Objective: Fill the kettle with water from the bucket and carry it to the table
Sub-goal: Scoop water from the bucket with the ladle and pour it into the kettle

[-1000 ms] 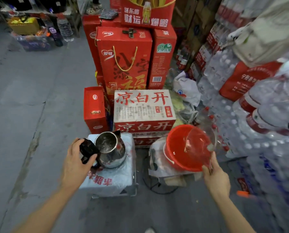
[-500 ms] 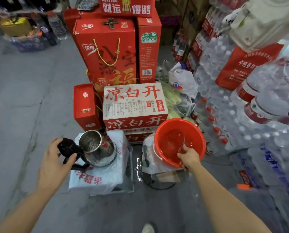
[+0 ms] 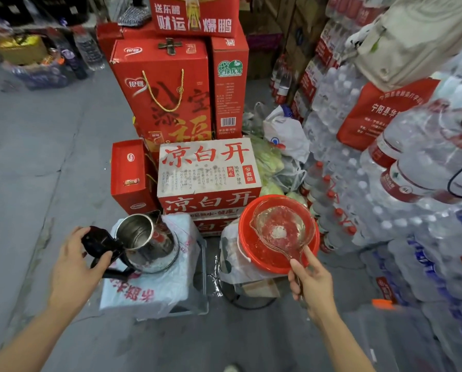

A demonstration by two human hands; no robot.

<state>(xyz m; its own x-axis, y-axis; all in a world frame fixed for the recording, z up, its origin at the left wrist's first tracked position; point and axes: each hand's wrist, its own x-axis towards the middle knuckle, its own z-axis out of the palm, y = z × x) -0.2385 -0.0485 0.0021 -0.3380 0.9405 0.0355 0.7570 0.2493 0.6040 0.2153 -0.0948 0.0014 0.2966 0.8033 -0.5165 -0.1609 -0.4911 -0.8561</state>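
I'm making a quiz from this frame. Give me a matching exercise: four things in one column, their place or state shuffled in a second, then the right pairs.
Things:
1. kettle
2. clear ladle
3. red bucket
4. white carton with red lettering

Places or states:
A. behind the kettle and bucket, lying flat
B. lid open, on a plastic-covered stand, left hand at its black handle
C. wrapped below in a plastic bag, holding water
D. held by the right hand over the bucket

Pairs: 1-B, 2-D, 3-C, 4-A
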